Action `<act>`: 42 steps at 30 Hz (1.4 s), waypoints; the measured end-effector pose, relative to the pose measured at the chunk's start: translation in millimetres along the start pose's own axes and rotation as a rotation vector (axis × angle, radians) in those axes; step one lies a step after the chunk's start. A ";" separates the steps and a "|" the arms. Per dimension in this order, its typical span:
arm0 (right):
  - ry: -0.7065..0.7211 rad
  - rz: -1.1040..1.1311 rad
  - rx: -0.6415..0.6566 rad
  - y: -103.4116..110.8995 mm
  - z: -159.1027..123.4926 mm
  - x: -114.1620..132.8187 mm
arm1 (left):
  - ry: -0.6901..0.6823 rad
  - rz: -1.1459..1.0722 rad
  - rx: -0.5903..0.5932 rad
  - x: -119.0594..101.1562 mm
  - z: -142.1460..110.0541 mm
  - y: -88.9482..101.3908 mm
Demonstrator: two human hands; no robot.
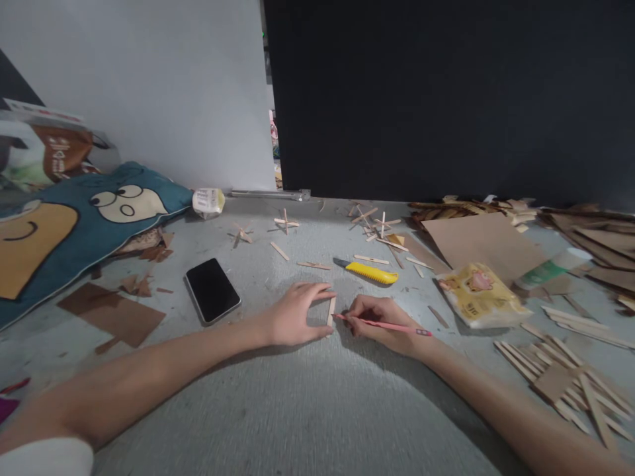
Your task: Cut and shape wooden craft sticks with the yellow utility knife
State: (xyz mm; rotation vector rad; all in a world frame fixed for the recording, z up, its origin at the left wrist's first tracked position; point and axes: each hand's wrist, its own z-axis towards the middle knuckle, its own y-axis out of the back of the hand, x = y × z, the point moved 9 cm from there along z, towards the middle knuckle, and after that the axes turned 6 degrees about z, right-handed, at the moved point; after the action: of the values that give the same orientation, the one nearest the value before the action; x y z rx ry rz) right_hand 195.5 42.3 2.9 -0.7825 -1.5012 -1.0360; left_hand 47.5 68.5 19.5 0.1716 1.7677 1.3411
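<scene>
Between the thumb and fingers of my left hand a short wooden craft stick is held by its two ends, lying lengthwise away from me. My right hand is closed around a pink pencil, whose tip points left and meets or nearly meets the stick's right edge. Just beyond both hands lies a yellow utility knife with its dark blade end toward the left. Loose craft stick pieces lie near it.
Small crossed-stick pieces stand toward the back. At left are a phone, cardboard scraps and a blue cushion. A yellow packet, a glue stick, cardboard and piled craft sticks lie at right.
</scene>
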 end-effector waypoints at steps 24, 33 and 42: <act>0.015 -0.013 -0.030 2.3 -0.3 -1.8 | -0.019 -0.002 -0.016 0.6 0.0 -0.7; 0.028 -0.024 -0.036 1.6 0.0 -4.8 | -0.024 -0.006 -0.027 0.2 -0.3 -0.7; 0.040 -0.048 -0.054 4.1 -0.3 -5.8 | -0.032 -0.006 -0.042 -2.4 0.0 1.8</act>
State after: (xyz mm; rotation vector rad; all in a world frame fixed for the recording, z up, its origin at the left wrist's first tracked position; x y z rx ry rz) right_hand 200.4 44.1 -2.0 -0.7625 -1.4690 -1.1258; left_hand 48.3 67.8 22.3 0.1639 1.7113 1.3627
